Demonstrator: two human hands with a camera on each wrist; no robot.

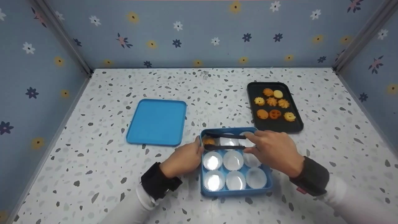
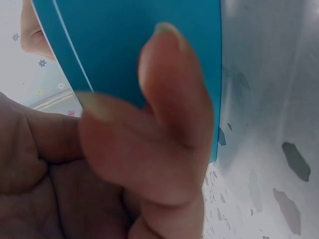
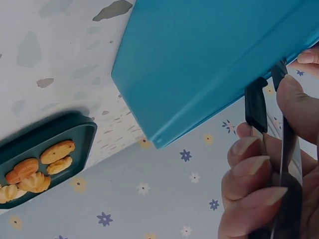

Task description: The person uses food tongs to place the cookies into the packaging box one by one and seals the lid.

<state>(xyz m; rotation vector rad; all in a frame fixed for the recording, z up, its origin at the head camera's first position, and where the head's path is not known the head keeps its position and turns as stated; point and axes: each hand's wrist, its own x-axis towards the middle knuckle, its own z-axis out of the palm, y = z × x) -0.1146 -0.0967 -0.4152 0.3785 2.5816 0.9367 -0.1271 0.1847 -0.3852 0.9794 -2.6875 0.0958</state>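
Note:
My right hand (image 1: 276,151) grips black-ended tongs (image 1: 228,147), also seen in the right wrist view, with metal between their dark ends (image 3: 256,104). The two tips lie on either side of a brown cookie (image 1: 208,141) in the far-left corner of a blue box (image 1: 236,193). Whether they touch the cookie cannot be made out. White paper cups (image 1: 233,160) line the box in rows. My left hand (image 1: 183,158) holds the box's left side near that corner, with bent fingers (image 2: 174,84) against the outer wall.
A black tray (image 1: 276,126) at the right rear carries several cookies (image 1: 272,101) of different shapes. Left of the box lies a flat blue lid (image 1: 157,121). Patterned walls (image 1: 199,34) enclose the back and sides of the speckled table (image 1: 93,124).

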